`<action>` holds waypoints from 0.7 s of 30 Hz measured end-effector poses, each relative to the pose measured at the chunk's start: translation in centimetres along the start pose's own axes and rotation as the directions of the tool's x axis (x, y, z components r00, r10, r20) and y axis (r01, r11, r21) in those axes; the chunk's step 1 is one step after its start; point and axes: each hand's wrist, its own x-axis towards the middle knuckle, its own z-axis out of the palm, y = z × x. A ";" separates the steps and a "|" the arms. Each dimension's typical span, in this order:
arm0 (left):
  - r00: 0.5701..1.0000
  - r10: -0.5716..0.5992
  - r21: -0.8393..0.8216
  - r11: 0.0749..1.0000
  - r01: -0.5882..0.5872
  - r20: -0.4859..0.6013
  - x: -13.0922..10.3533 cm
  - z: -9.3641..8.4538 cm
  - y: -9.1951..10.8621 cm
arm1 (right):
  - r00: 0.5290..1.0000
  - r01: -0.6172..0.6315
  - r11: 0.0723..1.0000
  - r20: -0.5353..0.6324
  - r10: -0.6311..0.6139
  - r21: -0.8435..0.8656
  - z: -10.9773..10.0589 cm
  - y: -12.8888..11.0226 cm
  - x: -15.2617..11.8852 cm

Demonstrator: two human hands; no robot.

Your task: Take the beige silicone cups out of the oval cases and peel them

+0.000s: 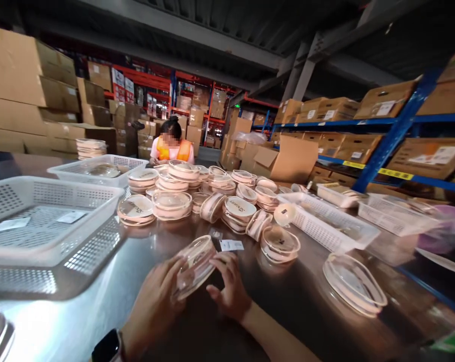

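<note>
A: The dish (195, 265) is sitting tilted between both hands, near the front edge of the surface (99, 306), lifted on one side rather than lying flat.

B: How are the hands gripping it?

A: The left hand (155, 306) is cupping its left rim, fingers (176, 274) curled narrow around it. The right hand (231, 289) is pressing the right rim, fingers (227, 264) bent and close together. The picture is blurring there, so I cannot tell how firm either hold is.

B: What is worrying you?

A: The dish is looking clear and smooth, and the surface is shining like metal. If one hand is loosening, the dish is likely sliding off toward the front edge. A label (231, 245) is lying just beyond it, and a sweep of the right hand could be knocking that away.

B: And the rest?

A: The pile (197, 193) of stacked dishes is crowding the middle, several leaning on edge; a nudge may be toppling them. Another dish (354, 284) is lying alone toward the right edge. A basket (42, 221) is standing at the left edge, well apart. A person (171, 146) is working at the far side.
</note>
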 end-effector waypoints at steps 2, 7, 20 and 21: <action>0.992 0.125 0.135 0.983 -0.123 -0.002 -0.1 -0.2 0.5 | 0.996 -0.057 0.995 0.068 0.052 0.080 -0.4 -0.4 0.3; 0.927 0.361 0.243 0.894 -0.375 0.104 -0.9 0.2 2.0 | 0.933 -0.334 0.919 0.210 0.291 0.211 0.0 -2.7 -0.4; 0.936 0.345 0.240 0.905 -0.352 0.074 -0.9 1.4 2.7 | 0.755 -0.343 0.914 0.514 0.406 -0.217 0.9 -3.6 -1.2; 0.945 0.324 0.231 0.916 -0.327 0.054 -0.8 1.4 2.8 | 0.741 -0.343 0.918 0.543 0.395 -0.200 0.8 -3.6 -1.1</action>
